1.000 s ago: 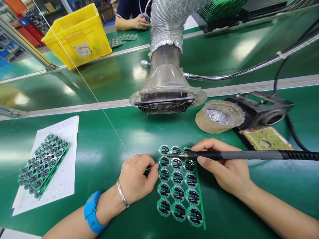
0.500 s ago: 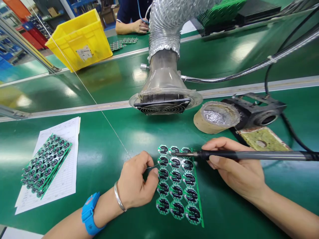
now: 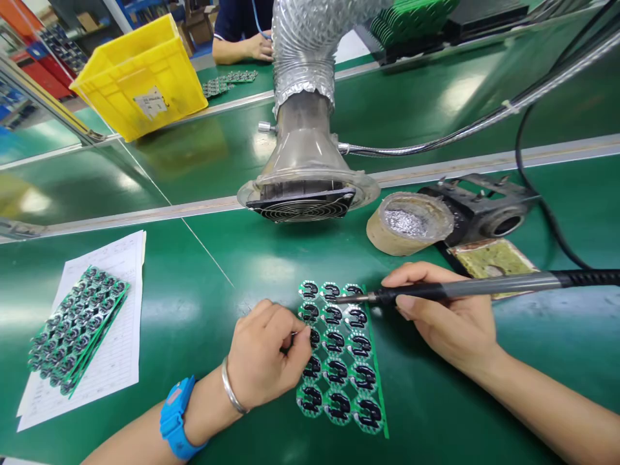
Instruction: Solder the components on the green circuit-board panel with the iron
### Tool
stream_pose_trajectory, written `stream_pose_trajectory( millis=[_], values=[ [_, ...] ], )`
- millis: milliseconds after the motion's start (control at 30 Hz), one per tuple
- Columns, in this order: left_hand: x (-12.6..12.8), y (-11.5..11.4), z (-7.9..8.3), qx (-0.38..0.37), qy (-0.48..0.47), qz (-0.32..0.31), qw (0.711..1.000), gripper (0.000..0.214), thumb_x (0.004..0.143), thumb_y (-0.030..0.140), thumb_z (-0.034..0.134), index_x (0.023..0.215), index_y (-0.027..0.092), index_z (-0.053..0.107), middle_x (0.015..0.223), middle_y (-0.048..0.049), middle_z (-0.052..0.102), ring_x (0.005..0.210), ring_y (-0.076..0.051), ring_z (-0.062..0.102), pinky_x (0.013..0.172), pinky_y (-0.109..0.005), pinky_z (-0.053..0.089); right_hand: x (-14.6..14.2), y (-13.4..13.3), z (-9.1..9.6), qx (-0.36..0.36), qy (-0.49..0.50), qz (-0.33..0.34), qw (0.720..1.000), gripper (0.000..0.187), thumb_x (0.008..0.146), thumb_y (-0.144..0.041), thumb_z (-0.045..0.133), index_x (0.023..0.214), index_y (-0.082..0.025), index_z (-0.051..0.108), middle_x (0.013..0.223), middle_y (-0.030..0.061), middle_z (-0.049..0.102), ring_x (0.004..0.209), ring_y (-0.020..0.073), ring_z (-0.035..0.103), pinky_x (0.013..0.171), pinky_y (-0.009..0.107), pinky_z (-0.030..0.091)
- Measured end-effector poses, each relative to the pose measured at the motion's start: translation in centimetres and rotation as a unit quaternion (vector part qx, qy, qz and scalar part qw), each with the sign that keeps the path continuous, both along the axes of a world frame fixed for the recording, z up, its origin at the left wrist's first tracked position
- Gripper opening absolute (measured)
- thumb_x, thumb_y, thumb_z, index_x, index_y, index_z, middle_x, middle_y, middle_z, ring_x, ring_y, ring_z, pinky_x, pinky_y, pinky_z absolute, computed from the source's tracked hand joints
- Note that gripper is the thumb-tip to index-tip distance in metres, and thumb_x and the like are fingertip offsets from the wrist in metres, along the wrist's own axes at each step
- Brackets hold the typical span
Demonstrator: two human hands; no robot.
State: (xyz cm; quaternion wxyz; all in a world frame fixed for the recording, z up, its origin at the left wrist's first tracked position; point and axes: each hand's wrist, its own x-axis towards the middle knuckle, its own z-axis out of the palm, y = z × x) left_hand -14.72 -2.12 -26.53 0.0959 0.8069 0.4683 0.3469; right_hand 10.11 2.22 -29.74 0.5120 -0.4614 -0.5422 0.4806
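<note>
A green panel of round circuit boards lies on the green bench before me, several rows with black parts on each. My right hand grips a soldering iron, its tip pointing left over the panel's upper rows, by the middle column. At the panel's left edge, my left hand is closed in a pinch on thin solder wire, which runs down from the upper left. The wire's end at the fingertips is mostly hidden. A blue wrist strap and a metal bangle are on my left arm.
Stacked board panels rest on paper sheets at left. A fume extractor hangs ahead. Right of it stand a tan pot, an iron holder and a yellow sponge. Beyond are a yellow bin and another person's hand.
The view has shifted slightly, moving most things left. My left fingertips have come closer to the panel and now overlap its left column. The soldering iron's handle end has tipped up a little.
</note>
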Motion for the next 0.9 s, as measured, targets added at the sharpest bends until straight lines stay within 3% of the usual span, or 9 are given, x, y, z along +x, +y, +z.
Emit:
stream_pose_trajectory(
  millis=[567, 900],
  values=[
    [0.3, 0.0, -0.79, -0.006, 0.004, -0.01, 1.0, 0.017, 0.082, 0.012, 0.057, 0.07, 0.018, 0.048, 0.057, 0.0043, 0.046, 0.057, -0.01, 0.04, 0.052, -0.024, 0.033, -0.25, -0.21, 0.79, 0.052, -0.098, 0.016, 0.994, 0.011, 0.077, -0.018, 0.061, 0.084, -0.024, 0.067, 0.071, 0.0023, 0.061, 0.06, 0.0151, 0.053, 0.049, 0.027, 0.039],
    [0.57, 0.13, -0.62, -0.005, 0.005, -0.018, 1.0, 0.016, 0.083, 0.012, 0.058, 0.071, 0.018, 0.05, 0.057, 0.004, 0.047, 0.057, -0.01, 0.041, 0.052, -0.023, 0.034, -0.17, -0.3, 0.85, 0.036, -0.048, -0.01, 0.998, 0.007, 0.076, -0.021, 0.062, 0.081, -0.021, 0.067, 0.065, 0.0017, 0.057, 0.053, 0.0131, 0.05, 0.045, 0.026, 0.036]
  ],
)
